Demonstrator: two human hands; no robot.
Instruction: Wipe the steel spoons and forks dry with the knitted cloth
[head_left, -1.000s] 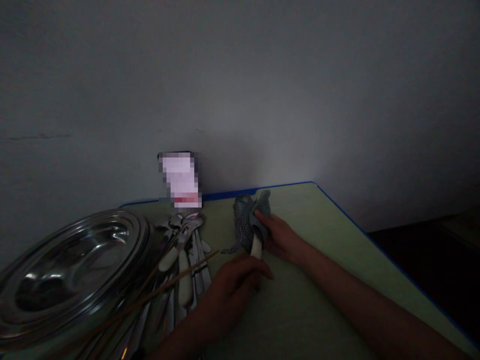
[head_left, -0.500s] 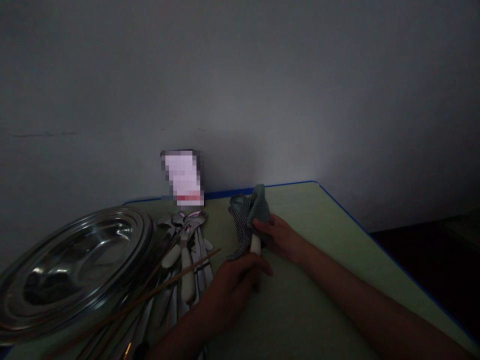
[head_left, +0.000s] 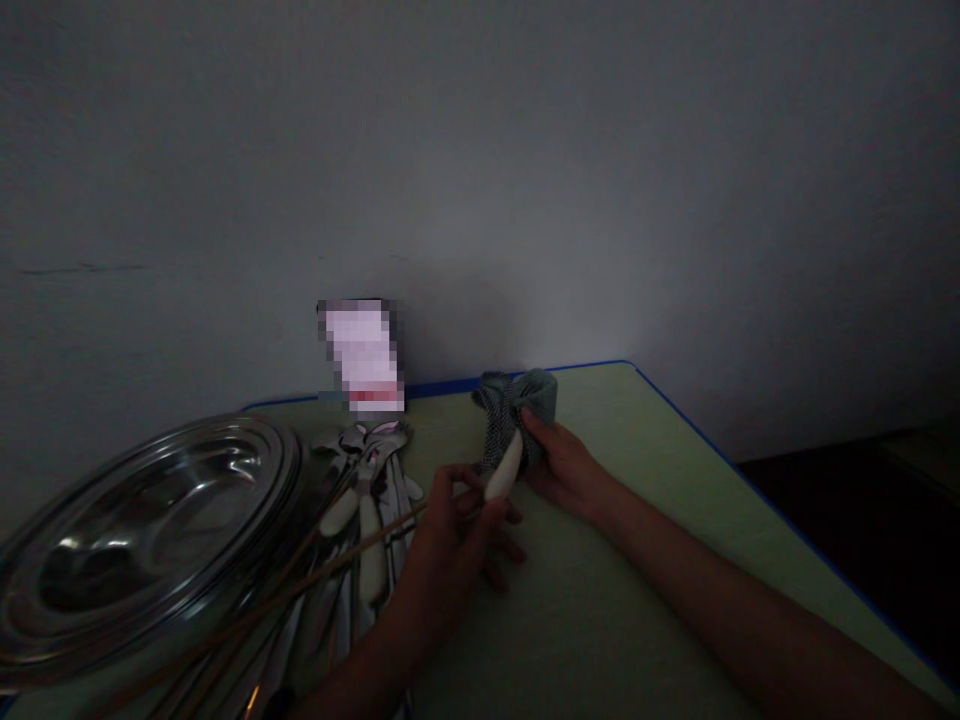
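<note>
A pale green table (head_left: 570,620) with blue edging (head_left: 682,415) stood against a plain grey wall (head_left: 480,150) in a dimly lit room. A thin dark mark (head_left: 86,268) ran across the wall at the left, and beyond the table's right side the space was nearly black. A phone (head_left: 364,355), its lit screen blurred into blocks, leaned at the table's back edge. At the left sat a stack of shiny oval metal platters (head_left: 266,450); between these and the hands lay a heap of spoons and forks, one with a white handle (head_left: 371,550), and a wooden chopstick (head_left: 322,572) slanting across the pile.

The white-handled utensil (head_left: 504,470) was tilted over the table between the two hands. Its lower end met the thumb and fingers of the left hand (head_left: 450,570), which pinched it lightly, the other fingers loosely curled and spread. Its upper tip reached the checked grey-green cloth (head_left: 499,420), just beside the right thumb. The right hand (head_left: 566,470) was closed on that bunched cloth, thumb pressed on top; whether its hidden fingers gripped the utensil too could not be told.
</note>
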